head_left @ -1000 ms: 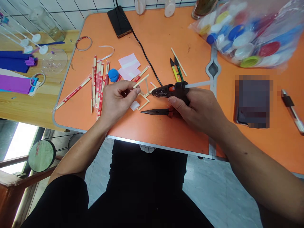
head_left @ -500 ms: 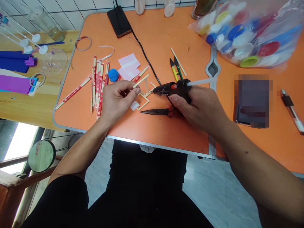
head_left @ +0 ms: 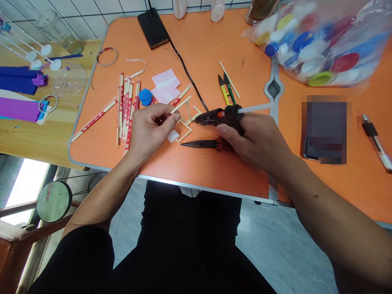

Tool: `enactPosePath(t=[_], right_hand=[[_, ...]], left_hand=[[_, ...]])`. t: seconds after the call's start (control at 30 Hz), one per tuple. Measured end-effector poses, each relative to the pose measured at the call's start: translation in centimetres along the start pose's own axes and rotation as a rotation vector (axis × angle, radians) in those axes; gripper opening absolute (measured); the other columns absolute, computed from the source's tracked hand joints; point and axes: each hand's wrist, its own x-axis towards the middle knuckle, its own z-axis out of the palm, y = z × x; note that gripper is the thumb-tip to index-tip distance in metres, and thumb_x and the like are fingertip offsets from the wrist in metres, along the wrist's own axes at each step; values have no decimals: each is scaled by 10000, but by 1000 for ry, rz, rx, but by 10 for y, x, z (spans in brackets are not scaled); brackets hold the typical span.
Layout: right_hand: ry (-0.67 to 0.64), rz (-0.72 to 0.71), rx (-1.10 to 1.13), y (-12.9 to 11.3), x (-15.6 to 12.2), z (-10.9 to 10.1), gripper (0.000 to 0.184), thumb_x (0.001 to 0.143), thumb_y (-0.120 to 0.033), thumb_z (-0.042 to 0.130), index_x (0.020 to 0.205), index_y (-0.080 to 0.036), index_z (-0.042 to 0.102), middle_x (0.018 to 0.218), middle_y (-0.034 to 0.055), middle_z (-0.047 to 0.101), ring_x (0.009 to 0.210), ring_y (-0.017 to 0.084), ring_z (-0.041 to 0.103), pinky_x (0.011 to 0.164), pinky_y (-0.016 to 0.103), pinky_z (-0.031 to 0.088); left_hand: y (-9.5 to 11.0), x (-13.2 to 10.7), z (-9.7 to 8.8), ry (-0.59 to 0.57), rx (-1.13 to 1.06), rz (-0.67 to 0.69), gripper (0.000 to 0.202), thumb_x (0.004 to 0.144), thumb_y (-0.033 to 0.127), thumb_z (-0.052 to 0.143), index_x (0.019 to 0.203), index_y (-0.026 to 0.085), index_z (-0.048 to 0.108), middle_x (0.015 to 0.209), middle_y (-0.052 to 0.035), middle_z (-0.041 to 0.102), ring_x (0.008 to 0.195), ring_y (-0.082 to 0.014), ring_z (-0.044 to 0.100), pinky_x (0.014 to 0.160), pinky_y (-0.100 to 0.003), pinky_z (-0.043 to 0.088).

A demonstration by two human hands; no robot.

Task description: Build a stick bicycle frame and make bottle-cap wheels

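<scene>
Left hand (head_left: 153, 127): your thumb and fingertips are pinched together on a pale stick (head_left: 183, 103), which slants up and away to your right. Right hand (head_left: 259, 132): wrapped round a black glue gun (head_left: 211, 117), a translucent glue stick (head_left: 255, 108) poking out of its back end.

Progress, as far as it shows: a few short sticks meet at corners in a small angular frame (head_left: 185, 136); it looks partly built, with sides that don't all close. Whether the pinched stick is fixed to it, you can't tell from above; no fresh glue can be made out. Plenty of stock remains: a bundle of red-wrapped chopsticks (head_left: 129, 104) lies beyond your left wrist, and one bare stick (head_left: 229, 79) lies beside the yellow- and green-handled cutters (head_left: 223, 87).

Position: frame sits between your hands, just right of the left fingertips and partly under the pinched stick. The gun's nozzle points left at it, very near; contact unclear. Pliers (head_left: 200, 143) lie on your side of the gun, on the orange table (head_left: 196, 171).
</scene>
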Motion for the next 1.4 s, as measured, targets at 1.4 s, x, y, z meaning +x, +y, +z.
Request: enactPosePath(t=[1.4], right_hand=[[-51,41,36,-5,-1,-1,477,1131,-580,576,816,-246,707,794,90,718,799,286,688,731,397,467]], left_hand=[[1,-1,0,0,-7,-19,276,976,514,871,865,264,841,789,-9,787,650,-146,647,575,-329,479]])
